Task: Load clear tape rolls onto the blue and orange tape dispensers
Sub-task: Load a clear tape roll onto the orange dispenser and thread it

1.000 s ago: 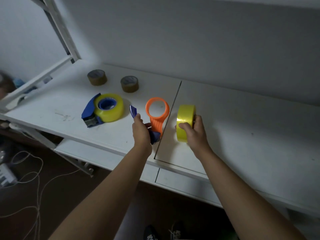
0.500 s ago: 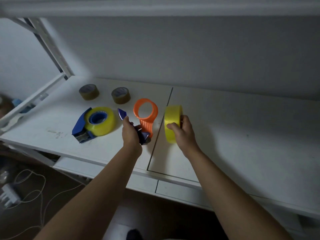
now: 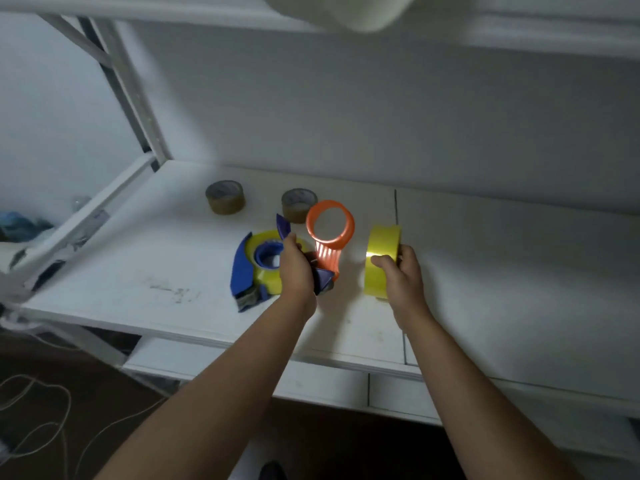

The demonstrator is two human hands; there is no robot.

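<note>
Head view, sweeping from the left: white desk with a slanted white frame bar at its left end, and loose white cables on the dark floor below. Two brown tape rolls sit flat near the back wall, a little apart from each other. In front of them lies the blue tape dispenser on the desk, a yellowish clear roll already seated round its blue hub. Right beside it, the left hand has its grip wrapped tight round the handle of the orange tape dispenser, orange ring up and bare, blue parts poking out above and below the fist. Just to the right, apart from that ring, the right hand holds the second clear tape roll on edge, thumb on the near face, fingers curled behind it, the roll's side toward the dispenser. A dark seam in the desk runs behind the roll.
</note>
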